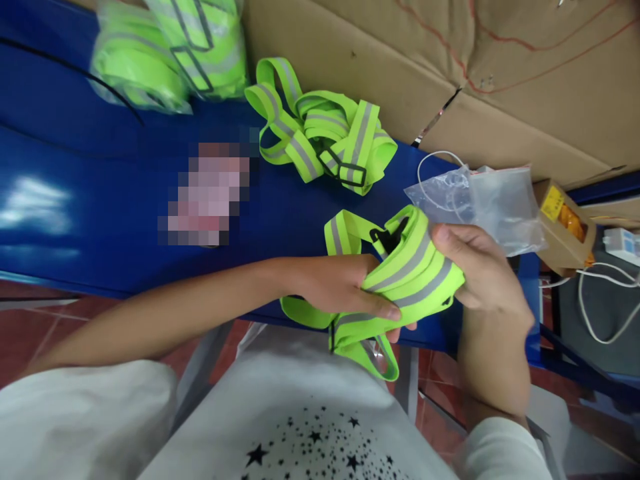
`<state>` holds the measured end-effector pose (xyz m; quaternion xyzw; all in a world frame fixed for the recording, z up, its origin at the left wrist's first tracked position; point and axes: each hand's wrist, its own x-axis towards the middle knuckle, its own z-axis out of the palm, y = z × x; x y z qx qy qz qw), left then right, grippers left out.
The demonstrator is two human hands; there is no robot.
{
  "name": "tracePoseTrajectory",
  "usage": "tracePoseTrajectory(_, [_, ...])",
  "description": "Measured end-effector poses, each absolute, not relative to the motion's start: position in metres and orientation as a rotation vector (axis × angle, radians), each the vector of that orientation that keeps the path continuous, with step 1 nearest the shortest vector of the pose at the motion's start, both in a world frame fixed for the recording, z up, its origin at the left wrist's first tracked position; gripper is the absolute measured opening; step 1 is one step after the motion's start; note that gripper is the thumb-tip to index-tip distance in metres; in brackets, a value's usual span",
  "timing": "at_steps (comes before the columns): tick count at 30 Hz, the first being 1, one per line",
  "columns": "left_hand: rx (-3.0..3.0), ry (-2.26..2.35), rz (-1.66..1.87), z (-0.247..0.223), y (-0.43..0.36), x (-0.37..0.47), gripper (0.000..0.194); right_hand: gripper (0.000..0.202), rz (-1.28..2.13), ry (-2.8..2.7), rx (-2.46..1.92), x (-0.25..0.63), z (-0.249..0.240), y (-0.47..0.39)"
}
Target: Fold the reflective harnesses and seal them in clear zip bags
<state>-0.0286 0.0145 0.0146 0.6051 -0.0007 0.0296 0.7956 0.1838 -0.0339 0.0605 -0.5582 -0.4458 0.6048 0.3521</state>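
Observation:
A neon-green strap with a grey stripe (pixel 415 273) is folded into a bundle over the front edge of the blue table (pixel 135 260). My left hand (pixel 340 285) is closed on its lower left side, thumb across the layers. On the bundle's right end, my right hand (pixel 473 267) grips with the thumb on top. Loose loops hang below and to the left, and a black buckle shows at the bundle's upper left. Behind it lies a second, tangled green strap (pixel 325 127) with a black buckle, touched by neither hand.
Bagged green straps (pixel 200 47) sit at the back left, near a pixelated object (pixel 210 193). Clear plastic bags (pixel 505 200) and a small cardboard box (pixel 565 227) lie to the right. Brown cardboard (pixel 400 60) borders the table's back. White cables run at far right.

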Motion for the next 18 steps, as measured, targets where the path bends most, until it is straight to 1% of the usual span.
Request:
tracePoseTrajectory(2, [1.329,0.023,0.137,0.015,0.013,-0.029,0.03,0.033,1.59,-1.213,-1.424,0.183,0.051,-0.027])
tracePoseTrajectory(5, [1.326,0.073,0.213,0.014,0.012,-0.028,0.028,0.025,1.376,-1.54,-1.451,0.184,0.041,-0.022])
tracePoseTrajectory(7, [1.303,0.103,0.217,0.012,0.013,-0.028,0.027,0.035,1.284,-1.727,-1.439,0.185,0.041,-0.025])
tracePoseTrajectory(11, [1.232,0.113,0.248,0.011,0.013,-0.028,0.024,0.064,1.152,-1.968,-1.437,0.179,0.049,-0.04])
tracePoseTrajectory(12, [1.199,0.105,0.246,0.012,0.013,-0.029,0.022,0.067,1.1,-1.986,-1.472,0.175,0.051,-0.044])
tracePoseTrajectory(13, [1.16,0.099,0.233,0.013,0.012,-0.029,0.022,0.066,1.042,-1.985,-1.504,0.171,0.052,-0.048])
tracePoseTrajectory(16, [1.044,0.064,0.145,0.023,0.01,-0.032,0.022,0.051,0.786,-1.966,-1.503,0.164,0.058,-0.057])
tracePoseTrajectory(18, [1.011,0.015,0.096,0.034,0.009,-0.034,0.02,0.049,0.621,-1.972,-1.481,0.17,0.068,-0.059])
